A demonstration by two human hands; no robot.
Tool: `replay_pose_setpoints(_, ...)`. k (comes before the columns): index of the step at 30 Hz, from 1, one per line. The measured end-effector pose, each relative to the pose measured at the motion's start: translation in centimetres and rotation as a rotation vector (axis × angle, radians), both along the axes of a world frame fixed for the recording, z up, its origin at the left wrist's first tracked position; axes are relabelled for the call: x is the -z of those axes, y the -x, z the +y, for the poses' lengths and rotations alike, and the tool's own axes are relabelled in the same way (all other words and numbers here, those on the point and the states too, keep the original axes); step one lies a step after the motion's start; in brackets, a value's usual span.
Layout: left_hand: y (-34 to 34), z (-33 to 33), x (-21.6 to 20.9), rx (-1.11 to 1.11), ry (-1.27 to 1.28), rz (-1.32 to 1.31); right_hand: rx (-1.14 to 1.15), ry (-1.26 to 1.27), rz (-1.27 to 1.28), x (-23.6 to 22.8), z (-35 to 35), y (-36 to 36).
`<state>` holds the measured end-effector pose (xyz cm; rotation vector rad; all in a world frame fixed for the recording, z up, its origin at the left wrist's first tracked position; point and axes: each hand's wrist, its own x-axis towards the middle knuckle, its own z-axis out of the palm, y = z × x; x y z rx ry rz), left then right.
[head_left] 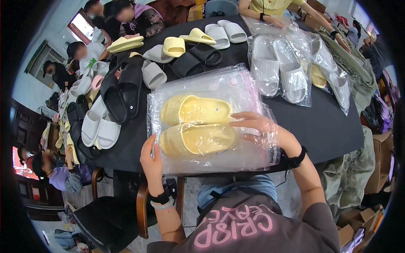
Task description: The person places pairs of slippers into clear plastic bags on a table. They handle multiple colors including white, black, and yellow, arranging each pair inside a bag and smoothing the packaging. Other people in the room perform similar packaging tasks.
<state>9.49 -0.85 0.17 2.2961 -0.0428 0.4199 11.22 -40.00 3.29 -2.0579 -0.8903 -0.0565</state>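
A pair of yellow ribbed slippers (200, 141) lies side by side inside a clear plastic bag (247, 160), toes toward the left. More clear bags appear to be stacked beneath it. My right hand (259, 128) reaches in at the bag's right end, fingers stretched out and touching the slippers' heels; film seems to cover part of the hand. Along the bag's left edge rests my left hand (150, 160), thumb and fingers apart. Its fingertips are beside the film, and no firm grip shows.
Bagged silver-grey slippers (280, 69) lie at the right on the black-covered table (337, 139). Black slippers (122, 90), white slippers (101, 122) and several others spread over the left and far side. Across the table, a person in yellow (270, 10) handles plastic bags. A chair (109, 219) stands at lower left.
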Motion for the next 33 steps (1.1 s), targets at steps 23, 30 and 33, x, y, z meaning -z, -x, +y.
replay_pose_setpoints(23,-0.3,-1.6,5.3,0.195,-0.133,0.100,-0.064,0.470,-0.320,1.9,9.3,-4.3)
replay_pose_setpoints(30,-0.6,-1.4,6.0,0.186,-0.237,0.137,0.088,0.444,-0.240,2.6,0.2,-1.1)
replay_pose_setpoints(33,-0.5,-1.9,5.4,0.179,-0.306,0.108,0.262,0.388,-0.222,3.0,-4.4,1.3)
